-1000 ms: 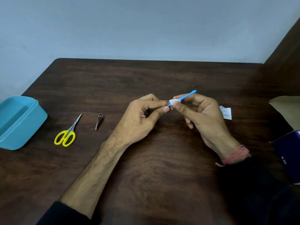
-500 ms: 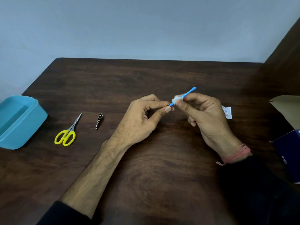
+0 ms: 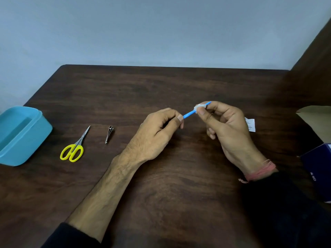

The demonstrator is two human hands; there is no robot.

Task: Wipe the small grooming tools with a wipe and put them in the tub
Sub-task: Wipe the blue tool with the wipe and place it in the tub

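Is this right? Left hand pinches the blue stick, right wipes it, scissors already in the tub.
Not quite. In the head view the scissors lie on the table, right of the tub. The rest holds: left hand pinches the blue stick, right hand wipes it.

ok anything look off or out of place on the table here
Nothing stands out. The scissors and nail clipper lie flat beside the tub, apart; both hands work the wipe along the blue stick.
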